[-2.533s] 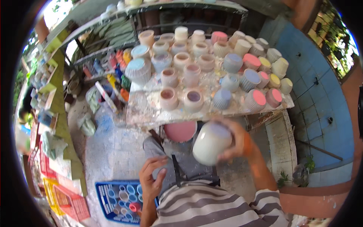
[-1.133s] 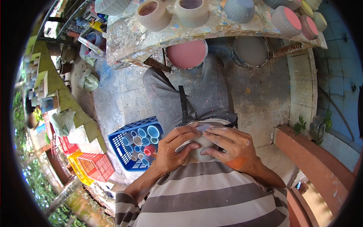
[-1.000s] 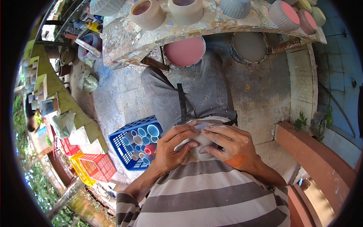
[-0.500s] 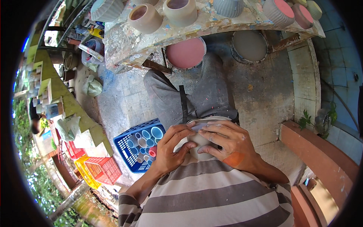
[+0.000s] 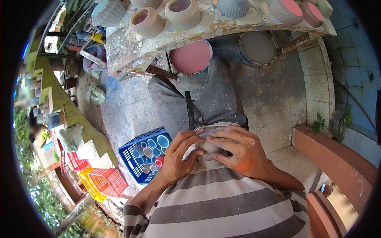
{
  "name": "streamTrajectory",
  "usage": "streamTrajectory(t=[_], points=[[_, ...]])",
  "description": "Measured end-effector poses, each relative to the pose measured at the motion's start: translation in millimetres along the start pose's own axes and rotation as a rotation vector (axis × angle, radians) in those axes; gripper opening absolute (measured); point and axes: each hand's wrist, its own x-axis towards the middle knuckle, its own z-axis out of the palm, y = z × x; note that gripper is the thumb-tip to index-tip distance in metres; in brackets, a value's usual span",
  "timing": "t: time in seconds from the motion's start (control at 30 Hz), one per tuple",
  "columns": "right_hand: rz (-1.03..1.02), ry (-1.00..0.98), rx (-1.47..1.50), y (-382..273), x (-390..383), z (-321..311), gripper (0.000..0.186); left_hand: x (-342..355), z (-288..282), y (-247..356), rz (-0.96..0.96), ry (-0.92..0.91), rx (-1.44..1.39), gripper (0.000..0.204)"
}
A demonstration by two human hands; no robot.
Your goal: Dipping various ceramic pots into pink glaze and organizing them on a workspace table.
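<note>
Close against my waist I hold a pale grey clay pot [image 5: 206, 147], its surface smooth where it shows. My left hand [image 5: 183, 150] grips its left side, thumb bent toward the middle. On the other side my right hand [image 5: 238, 148] curls over the pot, fingers across its far part and thumb on the near part. An orange smear marks the back of that hand near the wrist. Much of the pot is hidden by fingers, so its opening cannot be made out.
A paint-spattered bench [image 5: 131, 51] ahead carries several pots, among them a cream pot [image 5: 182, 16]. Under it stand a bucket of pink liquid [image 5: 191, 57] and a bucket of grey liquid [image 5: 258, 47]. A blue crate [image 5: 135, 158] with small cups sits left; a brown ledge [image 5: 337, 158] runs right.
Both hands keep the same hold on the pot. The bench and the things around it appear slightly further left in the view.
</note>
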Motion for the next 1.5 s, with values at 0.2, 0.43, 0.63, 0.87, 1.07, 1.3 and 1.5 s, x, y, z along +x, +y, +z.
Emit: streamTrajectory(t=[0.2,0.43,0.63,0.87,1.07,1.3,1.5], points=[[0.023,-0.013,0.015,-2.6,4.4,-0.2,0.044,10.0,-11.2,5.8,-0.178,-0.122,-0.127,0.035],[-0.010,-0.002,0.013,-3.8,13.8,1.2,0.036,19.9,-23.0,-0.6,-0.193,-0.181,-0.292,0.021],[0.027,-0.057,0.030,-5.8,19.3,0.8,0.031,30.9,-28.5,1.4,-0.139,-0.285,-0.190,0.018],[0.025,-0.093,0.022,-10.5,34.0,-2.8,0.021,18.4,-7.7,5.9,-0.091,-0.011,-0.070,0.036],[-0.064,-0.017,0.055,-1.7,33.4,7.3,0.018,14.5,-10.3,3.8,-0.046,-0.014,0.081,0.046],[-0.183,0.082,-0.038,6.9,30.3,13.0,0.016,8.8,-15.0,-3.3,-0.021,-0.059,-0.063,0.018],[-0.329,0.105,-0.061,2.0,38.5,6.1,0.021,3.7,-20.7,4.4,0.143,0.184,0.058,0.012]])
